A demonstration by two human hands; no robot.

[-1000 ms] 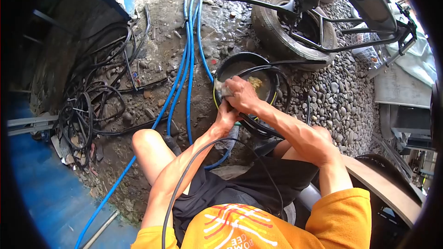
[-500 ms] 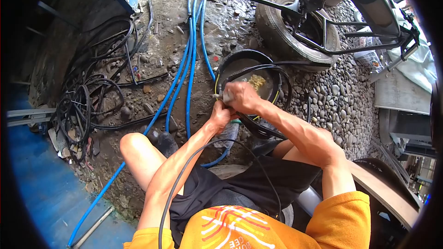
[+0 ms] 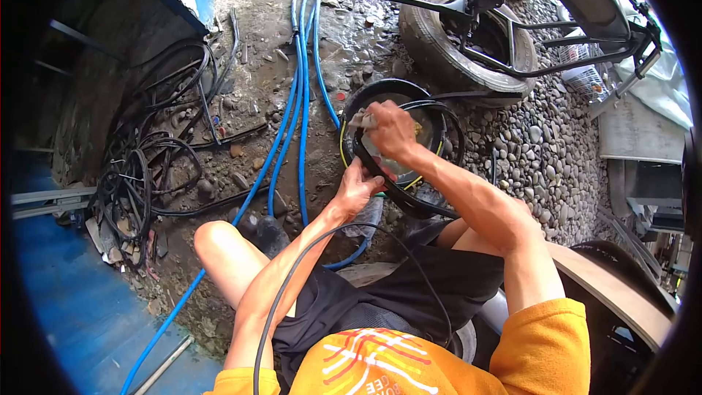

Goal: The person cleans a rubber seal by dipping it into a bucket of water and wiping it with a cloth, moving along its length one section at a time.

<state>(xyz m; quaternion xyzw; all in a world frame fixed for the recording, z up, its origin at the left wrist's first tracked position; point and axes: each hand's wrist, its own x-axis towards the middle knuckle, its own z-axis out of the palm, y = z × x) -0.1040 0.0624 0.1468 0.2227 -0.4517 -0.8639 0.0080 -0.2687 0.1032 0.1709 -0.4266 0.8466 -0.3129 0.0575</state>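
Observation:
My left hand (image 3: 358, 189) is closed round a thick black tube (image 3: 371, 166), below the near side of a round black basin (image 3: 380, 88). Above it, my right hand (image 3: 391, 130) grips a pale grey cloth (image 3: 362, 120) over the same tube. More of the black tube loops over the basin's right side. Inside the basin, something yellowish is partly hidden behind my right hand. A crumpled clear plastic bag (image 3: 365, 221) lies just below my left hand.
Blue hoses (image 3: 302, 102) run down the muddy ground left of the basin. Tangled black cables (image 3: 139, 183) lie farther left. A tyre (image 3: 468, 51) and a black metal frame (image 3: 570, 11) stand at upper right, over grey pebbles (image 3: 541, 168). A thin black cable (image 3: 322, 232) arches over my lap.
My right hand has moved up with the cloth, away from my left hand. The hands were together before; now a stretch of black tube shows between them. The view has shifted slightly.

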